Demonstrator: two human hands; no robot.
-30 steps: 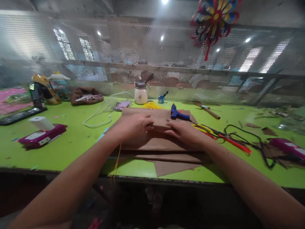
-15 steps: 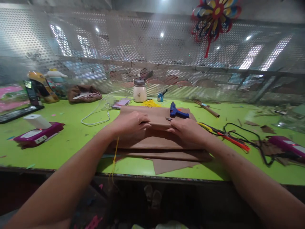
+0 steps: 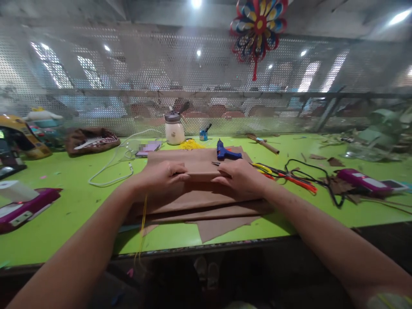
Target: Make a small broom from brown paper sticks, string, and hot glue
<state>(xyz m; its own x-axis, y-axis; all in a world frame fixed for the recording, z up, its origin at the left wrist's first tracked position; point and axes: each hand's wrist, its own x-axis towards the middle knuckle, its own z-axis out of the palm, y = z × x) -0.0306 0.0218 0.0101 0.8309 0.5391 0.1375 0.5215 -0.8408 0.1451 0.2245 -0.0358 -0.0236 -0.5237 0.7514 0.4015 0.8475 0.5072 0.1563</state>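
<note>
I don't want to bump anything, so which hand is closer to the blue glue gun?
The right hand: it is on the brown paper, just on the near side of the blue glue gun. The left hand is farther off, leftward.

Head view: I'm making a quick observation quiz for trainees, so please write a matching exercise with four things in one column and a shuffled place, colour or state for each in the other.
Things:
1. brown paper
2. glue gun
3. bottle
4. flower ornament

Descriptions:
A. pale, with a grey lid
B. hanging high, above the level of the table
C. folded, with the left hand and the right hand on it
D. blue

Right pairs: 1-C, 2-D, 3-A, 4-B
</note>
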